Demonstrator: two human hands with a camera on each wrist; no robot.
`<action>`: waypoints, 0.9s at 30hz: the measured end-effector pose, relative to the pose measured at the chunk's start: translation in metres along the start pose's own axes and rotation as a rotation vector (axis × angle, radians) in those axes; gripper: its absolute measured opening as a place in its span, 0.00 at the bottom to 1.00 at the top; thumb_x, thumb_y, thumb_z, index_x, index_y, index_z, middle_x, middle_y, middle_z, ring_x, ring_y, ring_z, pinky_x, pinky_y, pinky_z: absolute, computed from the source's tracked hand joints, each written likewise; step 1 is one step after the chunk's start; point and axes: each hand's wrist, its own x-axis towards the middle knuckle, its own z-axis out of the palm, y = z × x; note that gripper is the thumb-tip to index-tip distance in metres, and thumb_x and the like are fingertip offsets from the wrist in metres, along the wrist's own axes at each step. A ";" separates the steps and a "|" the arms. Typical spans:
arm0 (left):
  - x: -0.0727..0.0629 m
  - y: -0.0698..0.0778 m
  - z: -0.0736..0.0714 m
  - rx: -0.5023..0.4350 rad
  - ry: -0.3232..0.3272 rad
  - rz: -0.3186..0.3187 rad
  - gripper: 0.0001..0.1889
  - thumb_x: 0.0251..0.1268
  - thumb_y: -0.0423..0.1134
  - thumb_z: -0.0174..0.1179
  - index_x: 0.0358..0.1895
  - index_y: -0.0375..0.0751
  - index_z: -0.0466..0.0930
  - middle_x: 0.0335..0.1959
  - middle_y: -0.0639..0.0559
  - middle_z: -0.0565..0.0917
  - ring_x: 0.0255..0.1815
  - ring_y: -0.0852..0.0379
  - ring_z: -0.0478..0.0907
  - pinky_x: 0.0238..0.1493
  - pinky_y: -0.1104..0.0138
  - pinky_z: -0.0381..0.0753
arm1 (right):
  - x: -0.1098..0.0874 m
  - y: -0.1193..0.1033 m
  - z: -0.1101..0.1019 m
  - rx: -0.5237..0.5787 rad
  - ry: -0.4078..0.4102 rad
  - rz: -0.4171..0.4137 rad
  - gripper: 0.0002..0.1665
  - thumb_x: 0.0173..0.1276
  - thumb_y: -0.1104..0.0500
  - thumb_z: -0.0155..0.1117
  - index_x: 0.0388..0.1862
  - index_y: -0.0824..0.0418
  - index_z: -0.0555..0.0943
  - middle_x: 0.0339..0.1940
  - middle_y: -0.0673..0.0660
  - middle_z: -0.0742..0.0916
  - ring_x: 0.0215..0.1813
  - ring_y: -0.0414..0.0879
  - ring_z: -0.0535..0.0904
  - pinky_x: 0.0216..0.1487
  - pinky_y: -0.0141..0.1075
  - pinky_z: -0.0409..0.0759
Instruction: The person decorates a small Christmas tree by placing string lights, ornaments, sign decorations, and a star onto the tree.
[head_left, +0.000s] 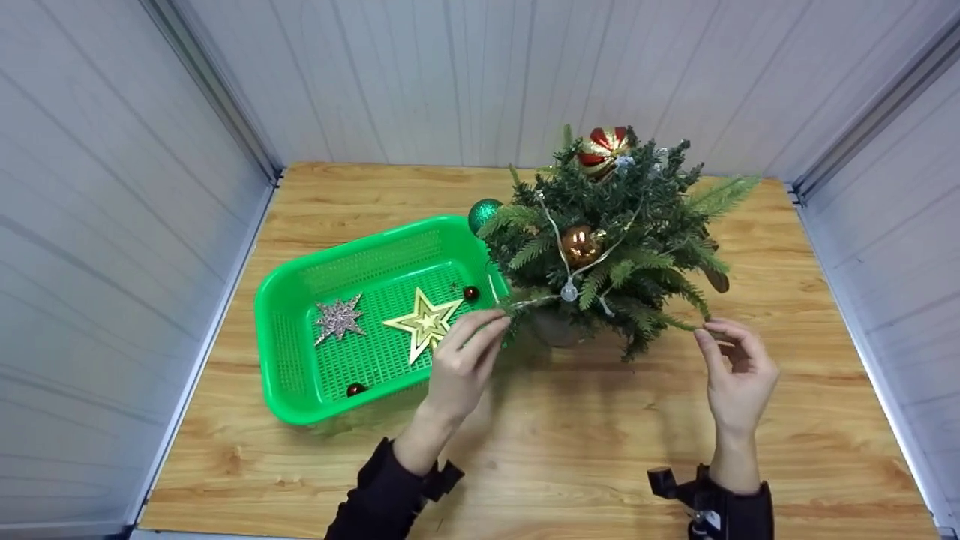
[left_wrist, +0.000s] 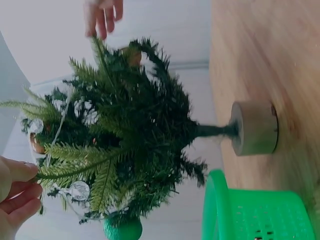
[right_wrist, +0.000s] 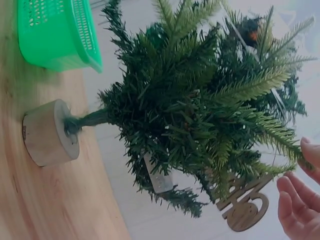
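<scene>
A small artificial Christmas tree [head_left: 637,277] stands on a round wooden base [left_wrist: 256,128]. My left hand [head_left: 465,360] pinches the tip of a branch [left_wrist: 75,172] on the tree's left side. On the opposite side, my right hand [head_left: 739,375] holds another branch tip [right_wrist: 280,137] between thumb and fingers. A clear-bulb light string [head_left: 555,225] runs over the tree. It carries a copper ball [head_left: 580,246], a red-and-gold striped ball [head_left: 602,150] and a green glitter ball [head_left: 485,216]. A wooden cut-out ornament [right_wrist: 245,212] hangs low on the right.
Left of the tree sits a green plastic basket [head_left: 281,300]. Inside lie a gold star [head_left: 425,324], a glittery snowflake [head_left: 340,319] and two small dark red balls [head_left: 470,292]. Pale panel walls [head_left: 390,82] enclose the wooden table [head_left: 585,450] at the back and both sides.
</scene>
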 end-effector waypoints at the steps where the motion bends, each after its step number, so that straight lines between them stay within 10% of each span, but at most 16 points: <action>1: 0.000 -0.002 -0.001 -0.009 0.001 -0.014 0.07 0.52 0.24 0.58 0.35 0.30 0.80 0.36 0.42 0.80 0.40 0.50 0.77 0.45 0.66 0.76 | -0.002 -0.005 0.002 -0.060 -0.007 -0.016 0.07 0.50 0.80 0.59 0.30 0.83 0.75 0.33 0.67 0.80 0.35 0.44 0.77 0.32 0.28 0.74; 11: 0.002 -0.007 -0.012 -0.006 -0.055 -0.083 0.13 0.48 0.27 0.63 0.41 0.30 0.78 0.41 0.41 0.79 0.44 0.51 0.76 0.48 0.66 0.74 | -0.008 -0.012 -0.003 -0.228 -0.064 -0.079 0.13 0.53 0.77 0.59 0.40 0.80 0.75 0.37 0.71 0.79 0.39 0.44 0.77 0.34 0.26 0.74; 17: 0.008 -0.043 -0.048 0.101 -0.147 -0.339 0.17 0.49 0.35 0.65 0.42 0.29 0.77 0.41 0.40 0.78 0.45 0.48 0.74 0.51 0.63 0.72 | -0.020 0.046 -0.036 -0.333 0.002 0.027 0.16 0.59 0.71 0.58 0.47 0.76 0.73 0.41 0.68 0.80 0.39 0.46 0.77 0.35 0.26 0.74; 21: 0.007 -0.090 -0.070 0.298 -0.367 -0.618 0.19 0.54 0.40 0.62 0.46 0.30 0.76 0.45 0.38 0.76 0.47 0.44 0.72 0.50 0.56 0.72 | -0.033 0.090 -0.060 -0.657 -0.294 0.224 0.29 0.60 0.60 0.61 0.56 0.73 0.66 0.55 0.70 0.71 0.54 0.59 0.68 0.52 0.46 0.70; 27: -0.011 -0.167 -0.080 0.480 -0.858 -0.966 0.28 0.57 0.42 0.58 0.54 0.22 0.65 0.55 0.28 0.64 0.53 0.35 0.65 0.49 0.48 0.70 | -0.058 0.127 -0.077 -0.868 -0.720 0.523 0.52 0.59 0.42 0.58 0.68 0.67 0.44 0.67 0.74 0.41 0.64 0.72 0.33 0.53 0.70 0.35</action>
